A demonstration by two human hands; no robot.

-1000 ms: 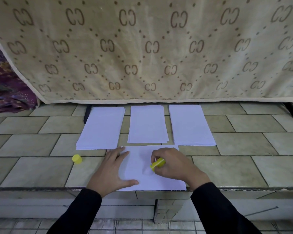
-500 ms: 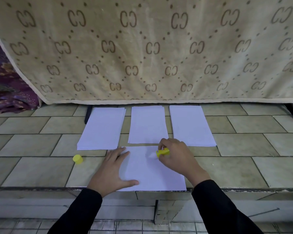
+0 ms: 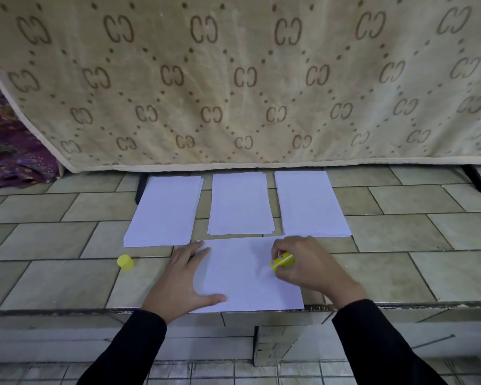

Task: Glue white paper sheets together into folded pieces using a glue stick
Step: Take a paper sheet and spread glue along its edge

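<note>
Glue stick (image 3: 282, 261) is now over the 3 o'clock part of the working sheet (image 3: 242, 276), tilted w/ tip down toward the paper; can't tell if the tip actually touches. Half a sec ago it was up by the sheet's 12 o'clock edge, a sec ago nearer centre. So it went out, then back & rightward, which looks like glue strokes on the right half.

Right hand (image 3: 308, 269) has its fingers curled close round the stick, pinching it. Left hand (image 3: 182, 282) hasn't shifted: flat, fingers spread, pressing the sheet's 9 o'clock edge, holding nothing. Sheet hasn't slid on the tiled ledge (image 3: 400, 232).

Yellow cap (image 3: 125, 262) lies at 9 o'clock, well apart from the sheet. Paper is laid out beyond: left stack (image 3: 164, 212) at 11, middle stack (image 3: 239, 204) at 12, right stack (image 3: 308, 204) at 1 o'clock, none disturbed.

Prob mid-gluing. No glue shows on the white, so coverage is unknown. Fold not yet done.
</note>
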